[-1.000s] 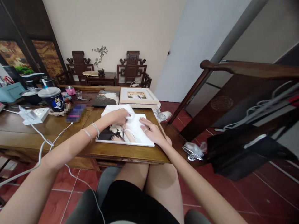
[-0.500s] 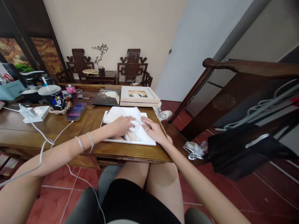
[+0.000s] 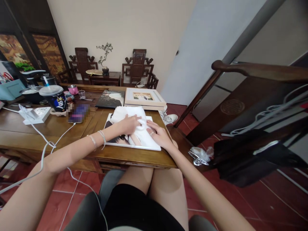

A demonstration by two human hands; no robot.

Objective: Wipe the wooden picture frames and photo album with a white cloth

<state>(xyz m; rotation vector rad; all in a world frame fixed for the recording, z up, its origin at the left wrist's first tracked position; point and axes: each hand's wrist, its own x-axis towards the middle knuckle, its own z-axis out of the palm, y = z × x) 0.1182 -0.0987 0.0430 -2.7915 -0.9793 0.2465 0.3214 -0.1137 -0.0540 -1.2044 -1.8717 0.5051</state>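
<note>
A white-edged photo panel [image 3: 148, 143] lies flat near the table's front edge, its dark and pale picture partly covered. On it is a fluffy white towel [image 3: 126, 111], bunched over the panel's upper middle. My left hand [image 3: 131, 124] presses down on this towel, its fingers curled into the cloth; the fingertips are partly hidden. At the panel's right edge rests my right hand [image 3: 158, 134], fingers stretched out and holding nothing, a ring on one finger.
Behind the panel lie a dark photo board [image 3: 110, 98] and a light-framed picture [image 3: 145, 98]. Leftward are a phone [image 3: 79, 113] on a charging cable, a lidded drink cup [image 3: 56, 100] and a power strip [image 3: 37, 115]. A wooden chair [image 3: 232, 106] stands at right.
My left hand has slid the towel slightly up and to the right, uncovering more of the picture's lower left. The right hand stays at the panel's edge.
</note>
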